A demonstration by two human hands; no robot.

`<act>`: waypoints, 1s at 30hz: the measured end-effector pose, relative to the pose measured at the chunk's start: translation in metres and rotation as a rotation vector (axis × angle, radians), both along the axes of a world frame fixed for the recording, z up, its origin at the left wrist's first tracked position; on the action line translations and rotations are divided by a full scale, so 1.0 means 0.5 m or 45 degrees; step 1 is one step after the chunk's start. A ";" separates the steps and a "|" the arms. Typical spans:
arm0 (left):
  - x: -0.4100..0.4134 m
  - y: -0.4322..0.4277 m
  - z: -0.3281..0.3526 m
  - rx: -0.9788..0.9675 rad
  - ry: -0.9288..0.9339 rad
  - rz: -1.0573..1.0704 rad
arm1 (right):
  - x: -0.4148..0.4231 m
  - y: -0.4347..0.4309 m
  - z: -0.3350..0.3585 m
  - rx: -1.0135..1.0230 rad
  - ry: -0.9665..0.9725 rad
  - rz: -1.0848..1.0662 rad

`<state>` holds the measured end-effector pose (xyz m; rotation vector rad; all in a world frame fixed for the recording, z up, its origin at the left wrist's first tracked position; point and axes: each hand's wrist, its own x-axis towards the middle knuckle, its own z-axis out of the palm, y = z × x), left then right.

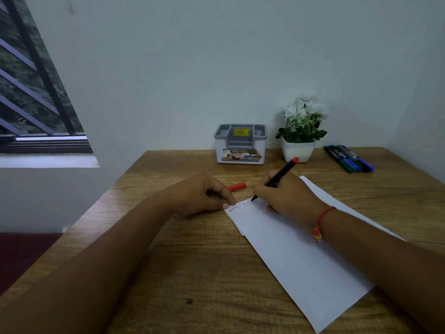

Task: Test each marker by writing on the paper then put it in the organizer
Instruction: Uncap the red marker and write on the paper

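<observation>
My right hand (286, 196) grips a black marker with a red end (279, 175), its tip touching the top left of the white paper (301, 259), where small handwriting shows. My left hand (204, 194) presses its fingertips on the paper's top left corner. The red cap (237, 186) lies on the table just behind my left hand; whether my fingers touch it is unclear. The grey and white organizer (240, 143) stands at the back of the table, against the wall. Several more markers (349, 157) with blue and green ends lie at the back right.
A white pot with white flowers (299, 131) stands right of the organizer. The wooden table (192, 261) meets the wall at the back and right. A barred window (31, 92) is on the left, and the table's left edge drops to a dark red floor.
</observation>
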<state>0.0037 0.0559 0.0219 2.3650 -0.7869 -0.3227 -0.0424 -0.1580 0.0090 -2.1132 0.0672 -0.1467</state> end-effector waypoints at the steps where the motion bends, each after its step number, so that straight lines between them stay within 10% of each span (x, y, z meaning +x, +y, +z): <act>1: -0.002 0.000 0.001 0.003 0.004 0.003 | 0.000 -0.002 0.001 0.062 0.017 -0.005; 18: 0.015 -0.063 -0.033 0.173 -0.530 0.304 | -0.004 -0.034 0.036 0.710 0.054 -0.102; 26: 0.009 -0.060 -0.029 -0.170 -0.550 0.400 | -0.008 -0.043 0.028 0.679 0.008 -0.010; 30: -0.004 -0.056 -0.019 -0.653 -0.175 0.519 | -0.013 -0.044 0.030 0.662 -0.069 0.041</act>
